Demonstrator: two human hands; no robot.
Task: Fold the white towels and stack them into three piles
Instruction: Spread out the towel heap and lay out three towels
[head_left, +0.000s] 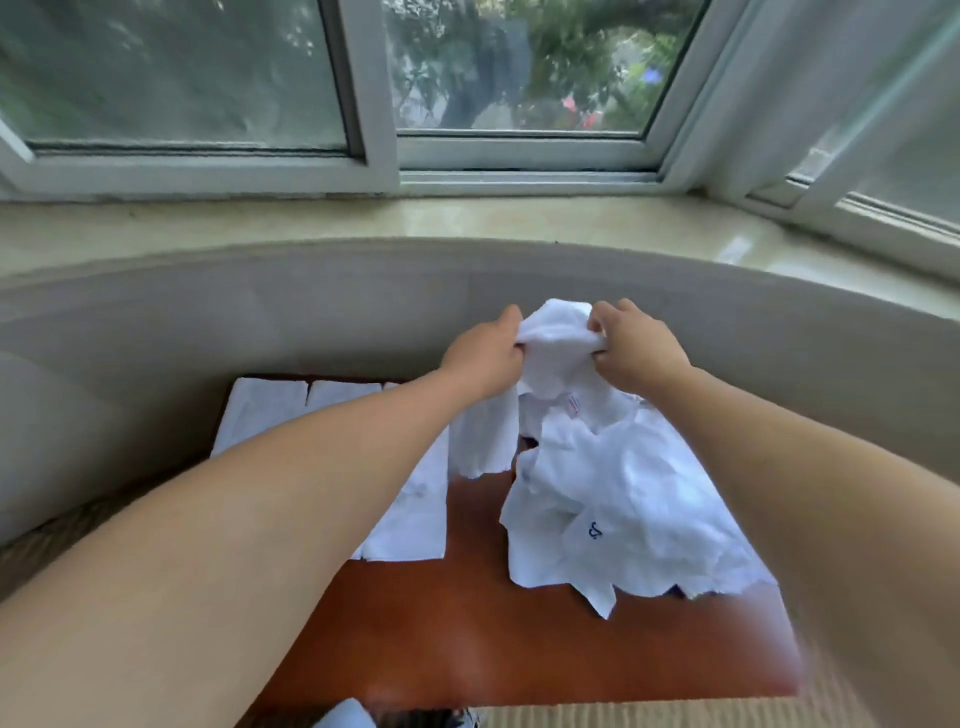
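Both my left hand (485, 351) and right hand (634, 348) pinch the top edge of one white towel (558, 332), lifted above the far side of the red table (467, 623). On the table's left part lie the folded towels (270, 410) in a row; I cannot tell whether they make three piles. On its right part sits the unfolded heap (623, 499), so I judge much folding remains.
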